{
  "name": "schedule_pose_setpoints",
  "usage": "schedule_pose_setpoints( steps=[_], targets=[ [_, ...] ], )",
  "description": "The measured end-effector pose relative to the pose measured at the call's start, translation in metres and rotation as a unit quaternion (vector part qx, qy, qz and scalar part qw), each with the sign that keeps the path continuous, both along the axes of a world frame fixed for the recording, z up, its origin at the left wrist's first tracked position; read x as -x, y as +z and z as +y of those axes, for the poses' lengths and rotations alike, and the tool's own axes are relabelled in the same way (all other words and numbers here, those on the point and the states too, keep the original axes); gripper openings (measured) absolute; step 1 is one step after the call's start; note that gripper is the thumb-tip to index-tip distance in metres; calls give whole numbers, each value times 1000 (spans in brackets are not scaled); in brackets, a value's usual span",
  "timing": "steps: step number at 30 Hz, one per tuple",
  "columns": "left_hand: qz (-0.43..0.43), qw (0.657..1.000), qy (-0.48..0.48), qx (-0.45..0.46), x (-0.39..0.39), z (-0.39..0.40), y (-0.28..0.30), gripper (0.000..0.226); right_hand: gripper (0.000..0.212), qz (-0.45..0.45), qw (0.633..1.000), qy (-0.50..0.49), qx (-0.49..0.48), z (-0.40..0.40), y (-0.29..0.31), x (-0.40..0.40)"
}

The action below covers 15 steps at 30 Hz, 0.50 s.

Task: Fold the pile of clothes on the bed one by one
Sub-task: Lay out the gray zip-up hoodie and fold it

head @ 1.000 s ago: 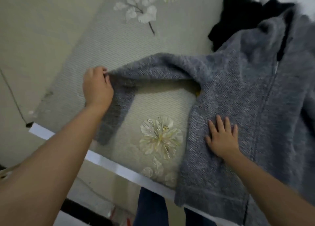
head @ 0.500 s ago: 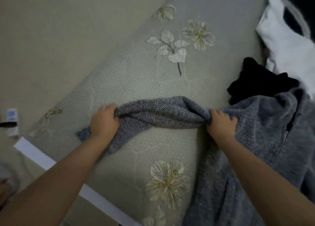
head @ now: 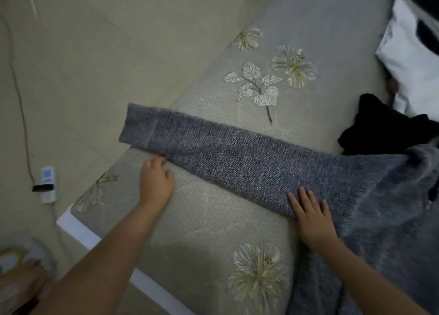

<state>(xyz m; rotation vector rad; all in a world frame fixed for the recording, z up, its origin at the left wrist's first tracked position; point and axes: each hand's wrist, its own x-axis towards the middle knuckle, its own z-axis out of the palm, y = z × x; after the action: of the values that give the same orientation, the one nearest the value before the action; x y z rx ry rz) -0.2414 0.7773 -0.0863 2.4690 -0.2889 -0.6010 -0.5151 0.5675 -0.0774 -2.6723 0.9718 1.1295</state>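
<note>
A grey knitted zip jacket (head: 384, 219) lies on the flower-printed bed (head: 213, 219), its body at the right. One sleeve (head: 237, 158) is stretched flat toward the left, and its cuff (head: 140, 127) pokes past the bed's edge. My left hand (head: 155, 179) sits at the sleeve's near edge close to the cuff, fingers curled and pinching the hem. Where the sleeve joins the body, my right hand (head: 308, 212) rests flat on the cloth with fingers spread.
A black garment (head: 384, 127) and a white one (head: 413, 60) lie at the back right. The bed's white edge (head: 78, 231) runs along the lower left. On the floor are a cable, a small white device (head: 48, 184) and a bare foot (head: 19, 286).
The bunched sleeve has been pulled out straight and laid flat. My right hand let go of it and now presses it flat; my left hand moved to the near edge by the cuff.
</note>
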Motion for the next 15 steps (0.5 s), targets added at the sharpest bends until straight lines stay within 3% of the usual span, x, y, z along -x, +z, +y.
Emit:
schedule_pose_setpoints(
  steps=[4, 8, 11, 15],
  targets=[
    [114, 964, 219, 98, -2, -27, -4, 51, 63, 14, 1000, -11, -23, -1, -11, -10],
    [164, 911, 347, 149, -8, -54, -7, 41, 64, 15, 999, -11, -46, -4, -14, -8],
    [118, 921, 341, 148, -4, -74, 2, 36, 70, 10, 997, -11, -72, -11, -13, -9],
    [111, 917, 282, 260, 21, -109, 36, 35, 75, -91, 974, -80, -190, -26, 8, -8]
  ],
)
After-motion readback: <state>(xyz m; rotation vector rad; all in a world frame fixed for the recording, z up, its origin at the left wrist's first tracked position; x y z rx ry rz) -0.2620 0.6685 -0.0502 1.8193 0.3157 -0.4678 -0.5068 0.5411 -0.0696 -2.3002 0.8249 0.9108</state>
